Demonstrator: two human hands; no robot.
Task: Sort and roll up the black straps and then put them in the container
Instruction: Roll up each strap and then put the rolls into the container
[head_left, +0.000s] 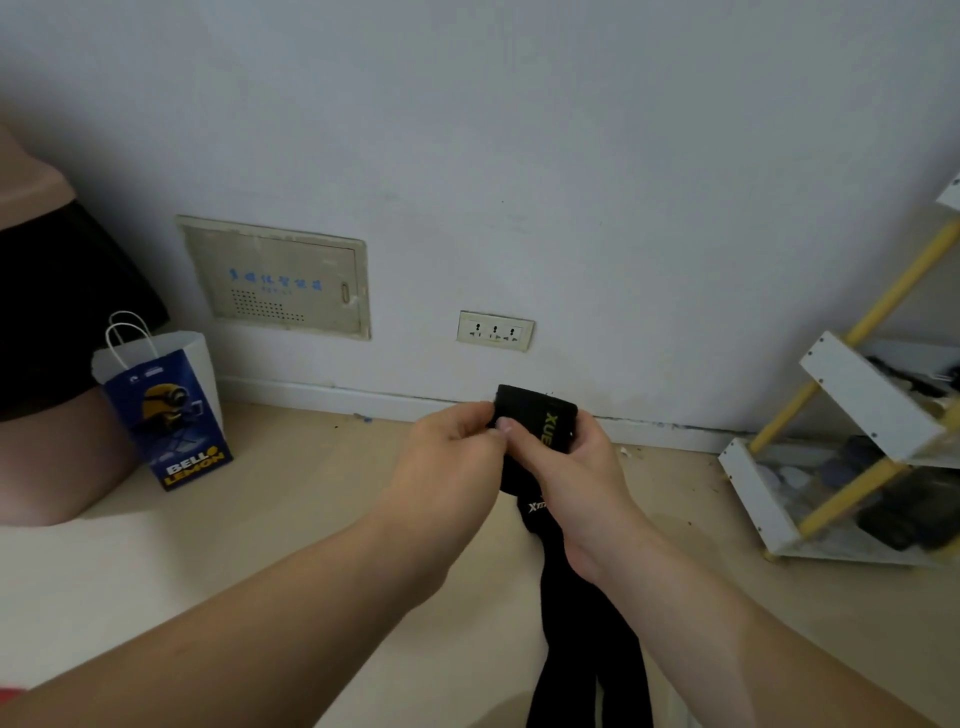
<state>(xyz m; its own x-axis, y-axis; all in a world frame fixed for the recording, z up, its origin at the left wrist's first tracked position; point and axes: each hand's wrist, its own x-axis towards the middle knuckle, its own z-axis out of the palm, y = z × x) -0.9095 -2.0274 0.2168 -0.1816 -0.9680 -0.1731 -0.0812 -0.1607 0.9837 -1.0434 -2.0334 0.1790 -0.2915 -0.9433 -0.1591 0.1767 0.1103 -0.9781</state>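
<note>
step in hand: rolling of one black strap (530, 408).

position: the strap is held in the air just below centre, towards 5 o'clock. its upper end is folded over, lettering facing out, and its hanging length (571, 675) drops to 6 o'clock between the forearms.

grip: the left edge of the folded end is pinched by thumb and fingertips of the left hand (457, 441). the right hand (576, 467) is curled round the folded end from the 3 o'clock side, thumb pressed across the front.

procedure, as judged:
- the first turn should be kept tight and the edges square, otherwise a cone-shaped roll is likely.
- the roll should be turned by one hand while the hanging length is fed under light tension by the other.
- twists in the hanging length should be cleared before they are wound in.

surroundings: a paper bag (161, 405) stands at 9 o'clock and a shelf rack (857, 441) at 4 o'clock. which item serves as the container cannot be told.
</note>
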